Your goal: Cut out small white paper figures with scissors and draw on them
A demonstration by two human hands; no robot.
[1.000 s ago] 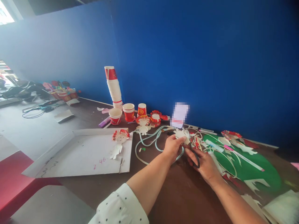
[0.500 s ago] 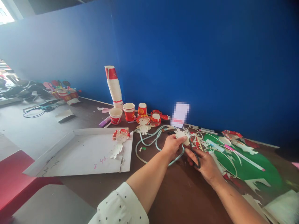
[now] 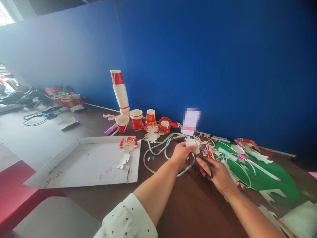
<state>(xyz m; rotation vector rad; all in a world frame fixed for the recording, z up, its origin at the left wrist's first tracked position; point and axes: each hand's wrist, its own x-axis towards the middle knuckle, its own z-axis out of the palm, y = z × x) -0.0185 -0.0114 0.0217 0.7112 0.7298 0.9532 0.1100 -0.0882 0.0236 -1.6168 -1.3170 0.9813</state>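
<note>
My left hand (image 3: 182,154) pinches a small cream paper cut-out (image 3: 191,142) with a jagged outline. Black-handled scissors (image 3: 209,168) are gripped in my right hand (image 3: 215,172), their blades right beside the paper's right edge. Whether the blades are on the paper I cannot tell. A pale blue cable (image 3: 158,152) loops over the table just left of my hands. Cut scraps and a thin white cord (image 3: 250,180) lie right of the scissors, over a green sheet (image 3: 279,173).
A white box lid (image 3: 86,165) holds a paper figure (image 3: 128,145) with red fringed hair. Behind it stand a tall stack of paper cups (image 3: 120,94) and several red cups (image 3: 122,123). A pink-capped marker (image 3: 260,168) rests on the green sheet. A blue partition (image 3: 210,66) closes the back.
Hardly anything differs. Both hands keep their hold on the paper cut-out and the scissors, and the view has shifted very slightly.
</note>
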